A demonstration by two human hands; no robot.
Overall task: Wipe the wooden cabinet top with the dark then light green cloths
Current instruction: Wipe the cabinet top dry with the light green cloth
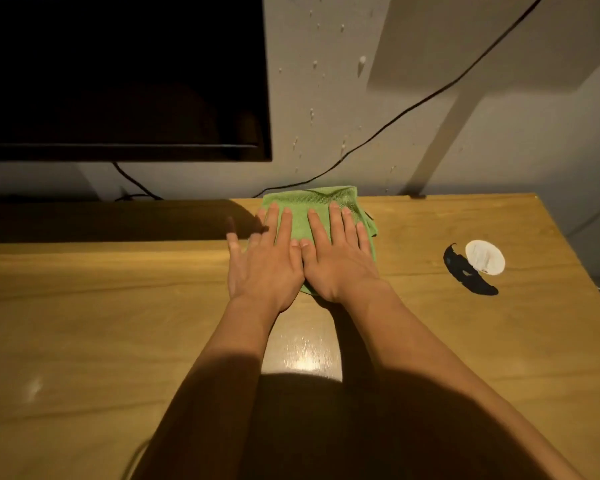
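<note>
Both the left hand (264,263) and right hand (340,261) are pressing flat, fingers straight, side by side on the cloth (312,202) at upper-middle frame near the back edge of the top (84,323), probably spreading pressure so it's wiping evenly.

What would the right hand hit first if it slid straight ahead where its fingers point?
Likely the wall just behind the cabinet top. The right hand lies flat on the cloth, pointing there. A black cable runs along that wall and may come first; depth is unclear.
</note>
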